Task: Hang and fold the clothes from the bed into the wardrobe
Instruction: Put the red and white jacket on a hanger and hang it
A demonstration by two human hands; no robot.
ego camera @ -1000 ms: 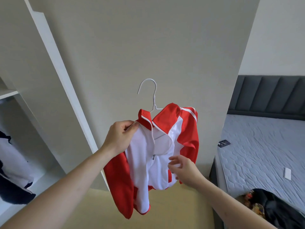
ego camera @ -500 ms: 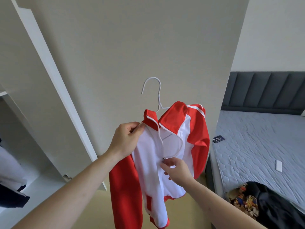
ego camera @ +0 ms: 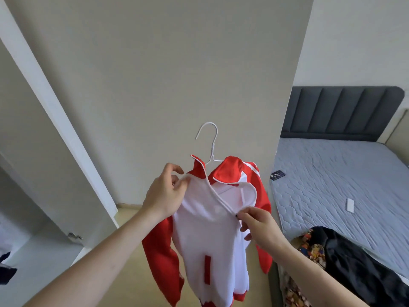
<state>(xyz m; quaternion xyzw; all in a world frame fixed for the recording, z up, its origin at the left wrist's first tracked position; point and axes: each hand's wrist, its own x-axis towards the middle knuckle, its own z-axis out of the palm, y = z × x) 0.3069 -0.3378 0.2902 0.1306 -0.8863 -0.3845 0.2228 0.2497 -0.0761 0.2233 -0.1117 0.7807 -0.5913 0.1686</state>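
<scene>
A red and white zip jacket point(ego camera: 205, 235) hangs on a white wire hanger point(ego camera: 210, 142) in front of me, its hook pointing up. My left hand point(ego camera: 164, 197) pinches the jacket's left shoulder by the collar and holds it up. My right hand point(ego camera: 257, 222) pinches the zipper at mid-chest, where the white front panels meet. The red sleeves hang down on both sides. The open wardrobe point(ego camera: 33, 229) is at the left, and the grey bed point(ego camera: 345, 187) is at the right.
A wardrobe door panel point(ego camera: 155, 74) stands right behind the jacket. Dark and patterned clothes point(ego camera: 354, 269) lie on the bed's near corner. A dark phone point(ego camera: 277, 174) and a white remote point(ego camera: 350, 205) rest on the mattress. Dark garments point(ego camera: 6, 267) show inside the wardrobe.
My right hand moved from the jacket's lower front up to the zipper and now pinches it. The front has closed higher up. My view has swung right, away from the wardrobe.
</scene>
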